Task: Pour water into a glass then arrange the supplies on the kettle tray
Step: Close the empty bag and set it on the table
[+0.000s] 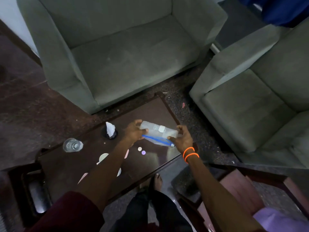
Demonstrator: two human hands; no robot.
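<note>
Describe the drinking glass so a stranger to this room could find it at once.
Start at the dark wooden coffee table in front of the grey armchair. The glass stands near its left edge, left of the black holder with white tissue. It is the only clear, round, upright vessel there; the plastic bottle lies sideways in both hands.

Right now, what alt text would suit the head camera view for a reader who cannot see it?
A person holds a plastic water bottle sideways over a dark table, left hand at one end, right hand at the other. A glass stands to the left; grey armchairs behind.
</note>
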